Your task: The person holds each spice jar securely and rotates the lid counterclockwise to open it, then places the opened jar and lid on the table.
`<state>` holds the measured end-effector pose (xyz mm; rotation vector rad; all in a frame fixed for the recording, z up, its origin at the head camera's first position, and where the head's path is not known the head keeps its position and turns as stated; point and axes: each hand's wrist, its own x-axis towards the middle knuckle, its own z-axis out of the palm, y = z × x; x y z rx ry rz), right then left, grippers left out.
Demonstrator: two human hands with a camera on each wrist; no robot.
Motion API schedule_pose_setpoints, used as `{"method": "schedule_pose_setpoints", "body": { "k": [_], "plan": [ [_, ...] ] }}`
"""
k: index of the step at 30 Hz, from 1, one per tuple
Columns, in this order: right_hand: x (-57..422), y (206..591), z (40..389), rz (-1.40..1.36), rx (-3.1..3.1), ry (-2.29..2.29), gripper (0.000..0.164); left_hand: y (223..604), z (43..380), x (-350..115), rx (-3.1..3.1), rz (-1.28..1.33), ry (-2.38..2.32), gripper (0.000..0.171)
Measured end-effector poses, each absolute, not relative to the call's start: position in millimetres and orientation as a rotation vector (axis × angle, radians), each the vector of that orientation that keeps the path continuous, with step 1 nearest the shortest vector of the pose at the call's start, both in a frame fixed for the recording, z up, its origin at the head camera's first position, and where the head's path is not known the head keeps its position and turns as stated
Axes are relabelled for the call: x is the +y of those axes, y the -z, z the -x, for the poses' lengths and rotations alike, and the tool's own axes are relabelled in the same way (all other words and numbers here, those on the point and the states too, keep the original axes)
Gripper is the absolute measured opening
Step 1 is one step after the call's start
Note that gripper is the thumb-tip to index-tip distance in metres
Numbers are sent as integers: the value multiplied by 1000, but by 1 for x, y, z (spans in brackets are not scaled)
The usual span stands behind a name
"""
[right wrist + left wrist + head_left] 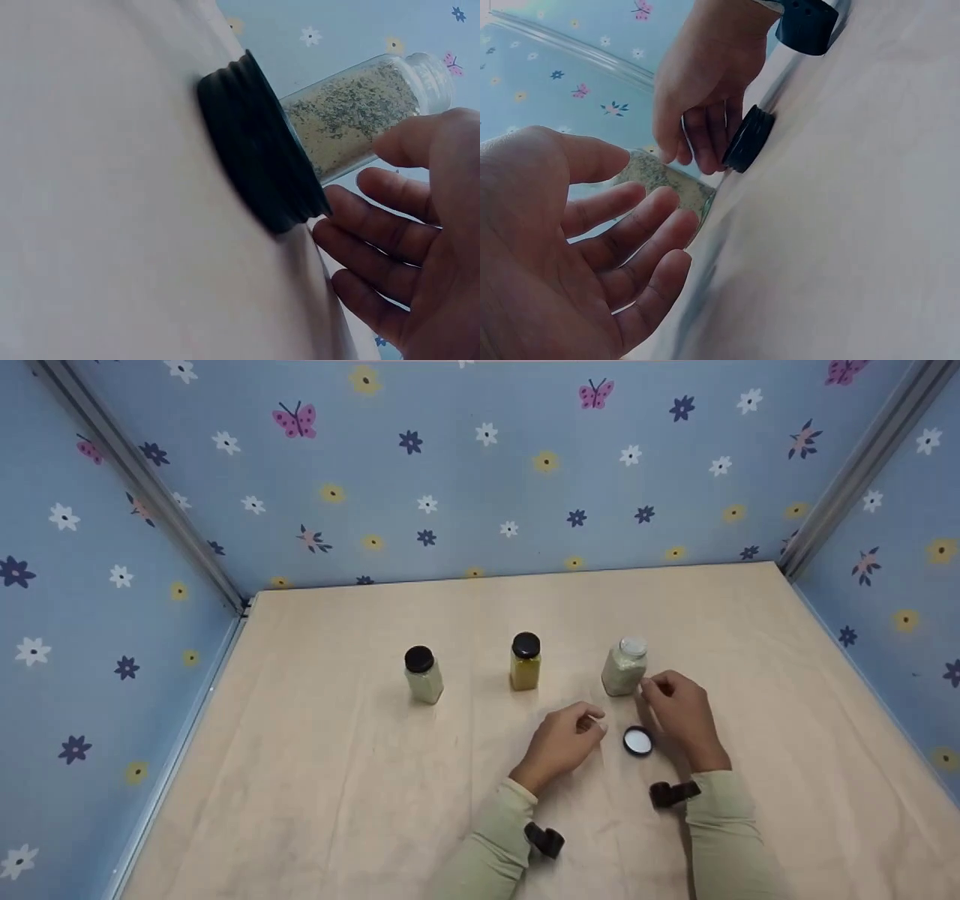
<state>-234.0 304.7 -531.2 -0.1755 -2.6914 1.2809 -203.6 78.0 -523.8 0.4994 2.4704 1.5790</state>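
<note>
A glass jar (624, 669) of pale, green-flecked seasoning stands upright on the table without a cap; its bare glass neck shows in the right wrist view. Just in front of it lies a black screw lid (638, 741), its white inside facing up. My right hand (681, 712) is beside the jar, fingers loosely bent and thumb close to the glass, gripping nothing. Left of the lid, my left hand (564, 741) hovers low with relaxed, slightly curved fingers and holds nothing. From the left wrist, the jar (664, 176) is partly hidden behind the left fingers.
Two more jars with black lids stand upright to the left: one with yellow contents (525, 664) near the middle, and one with pale green contents (425, 676) farther left. A cream cloth (337, 810) covers the table. Blue flowered panels (480, 472) enclose the back and sides.
</note>
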Motion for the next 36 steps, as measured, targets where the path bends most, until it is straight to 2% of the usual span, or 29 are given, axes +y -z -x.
{"method": "schedule_pose_setpoints", "body": {
  "k": [8,36],
  "plan": [
    [302,525,228,209,-2735,-1300,35,525,204,62,2475,-439,-1615,23],
    [250,517,216,148,-2716,-1254,23,527,222,13,2499,-243,-1769,24]
  ]
}}
